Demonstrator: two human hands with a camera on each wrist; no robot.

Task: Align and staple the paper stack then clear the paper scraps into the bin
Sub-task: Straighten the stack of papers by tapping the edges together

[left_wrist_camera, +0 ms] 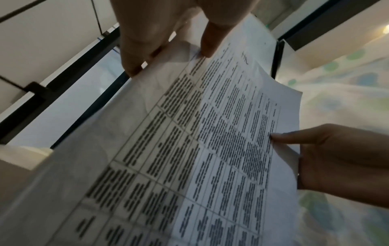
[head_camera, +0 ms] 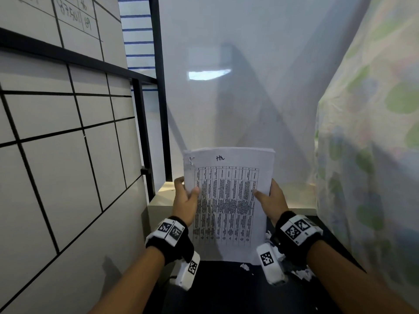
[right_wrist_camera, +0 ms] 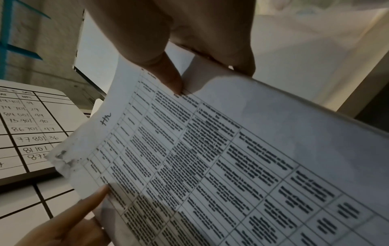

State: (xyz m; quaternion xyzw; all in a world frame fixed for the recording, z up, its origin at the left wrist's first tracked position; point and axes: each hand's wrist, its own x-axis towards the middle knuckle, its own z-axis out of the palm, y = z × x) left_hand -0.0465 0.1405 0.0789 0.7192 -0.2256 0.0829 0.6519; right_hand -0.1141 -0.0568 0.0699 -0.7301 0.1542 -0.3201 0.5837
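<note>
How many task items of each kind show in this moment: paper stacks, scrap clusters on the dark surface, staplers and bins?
Paper stack: 1, held upright by the left hand and right hand, one at each side edge.
Scrap clusters: 3, one by the stack's lower corner, one at its right edge, one nearer the right forearm.
Staplers: 0 in view.
Bins: 0 in view.
Total: 4.

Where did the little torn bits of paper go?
In the head view, the small white torn paper scraps lie on the dark tabletop at lower right, just below the right hand holding the printed white paper stack.
</note>
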